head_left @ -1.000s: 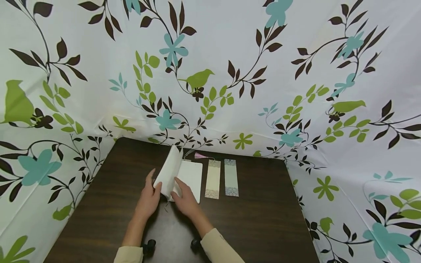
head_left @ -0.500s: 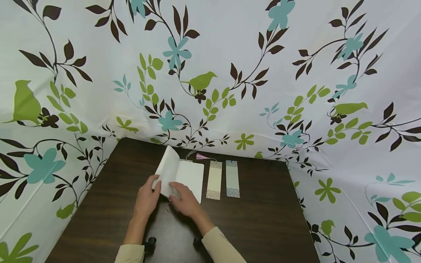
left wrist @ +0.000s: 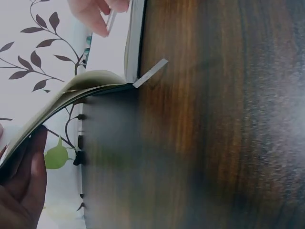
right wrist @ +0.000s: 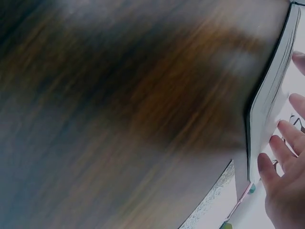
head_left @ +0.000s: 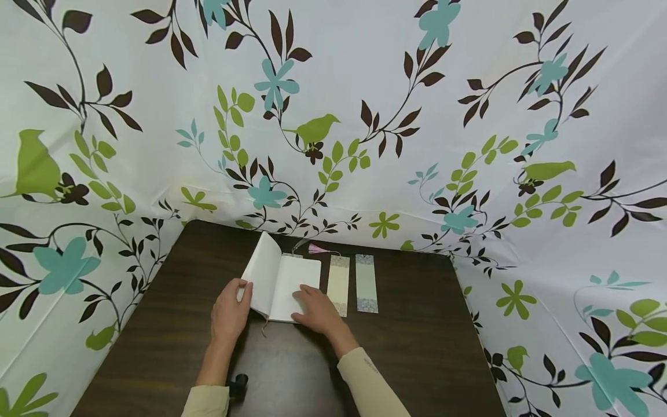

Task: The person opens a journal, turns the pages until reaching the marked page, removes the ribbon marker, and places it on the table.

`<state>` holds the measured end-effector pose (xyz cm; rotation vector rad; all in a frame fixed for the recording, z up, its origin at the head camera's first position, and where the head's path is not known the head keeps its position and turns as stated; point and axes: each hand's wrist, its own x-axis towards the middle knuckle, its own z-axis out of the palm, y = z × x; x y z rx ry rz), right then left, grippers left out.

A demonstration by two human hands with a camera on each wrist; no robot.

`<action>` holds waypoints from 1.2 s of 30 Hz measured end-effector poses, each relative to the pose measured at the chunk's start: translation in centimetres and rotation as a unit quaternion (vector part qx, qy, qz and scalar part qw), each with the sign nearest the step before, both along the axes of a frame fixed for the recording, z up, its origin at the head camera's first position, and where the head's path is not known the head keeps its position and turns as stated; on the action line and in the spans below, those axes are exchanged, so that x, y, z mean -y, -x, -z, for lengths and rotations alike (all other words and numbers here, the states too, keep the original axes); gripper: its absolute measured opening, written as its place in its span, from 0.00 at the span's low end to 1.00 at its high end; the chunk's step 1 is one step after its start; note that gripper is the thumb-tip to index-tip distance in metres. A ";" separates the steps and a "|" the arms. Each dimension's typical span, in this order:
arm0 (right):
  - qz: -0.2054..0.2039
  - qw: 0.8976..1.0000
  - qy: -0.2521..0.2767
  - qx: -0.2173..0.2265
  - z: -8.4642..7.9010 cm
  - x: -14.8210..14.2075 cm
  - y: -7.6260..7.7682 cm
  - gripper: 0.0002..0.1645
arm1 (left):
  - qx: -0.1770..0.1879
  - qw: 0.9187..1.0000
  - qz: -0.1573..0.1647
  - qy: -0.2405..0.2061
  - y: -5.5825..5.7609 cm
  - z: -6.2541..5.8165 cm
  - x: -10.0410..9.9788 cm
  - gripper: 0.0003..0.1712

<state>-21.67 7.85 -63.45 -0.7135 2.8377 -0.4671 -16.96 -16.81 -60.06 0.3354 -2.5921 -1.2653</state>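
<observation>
An open notebook (head_left: 296, 281) with blank white pages and a dark cover lies near the table's far edge. My left hand (head_left: 229, 310) grips its left cover and pages, which stand raised; in the left wrist view that hand (left wrist: 26, 186) has fingers beneath the dark cover and the thumb mostly out of frame. Over the right page, my right hand (head_left: 319, 310) rests with loosely spread fingers; the right wrist view shows this hand (right wrist: 286, 176) beside the page block. A ribbon marker (left wrist: 151, 72) sticks out at the spine's near end.
Right of the notebook lie a cream bookmark (head_left: 339, 284) with a pink tassel (head_left: 316, 248) and a blue-edged bookmark (head_left: 367, 284). Another grey tassel (head_left: 300, 244) shows behind the notebook. A patterned cloth (head_left: 333, 116) hangs beyond the dark wooden table (head_left: 417, 347).
My right hand has moved right, from the raised pages near the spine onto the right page. The notebook has opened wider, with more of the right page showing. My left hand keeps its grip.
</observation>
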 end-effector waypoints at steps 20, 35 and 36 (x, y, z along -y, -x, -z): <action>-0.035 0.999 -0.006 0.038 -0.8 -0.7 0.1 0.36 | 0.018 1.000 -0.006 -0.018 0.5 -0.4 0.3 0.20; -0.102 0.988 -0.022 -0.113 0.2 -0.9 -0.4 0.05 | 0.043 0.999 0.002 -0.032 0.6 -0.3 0.7 0.24; -0.099 0.988 -0.022 -0.117 0.3 -0.9 -0.6 0.04 | 0.043 0.999 0.002 -0.032 0.6 -0.3 0.7 0.24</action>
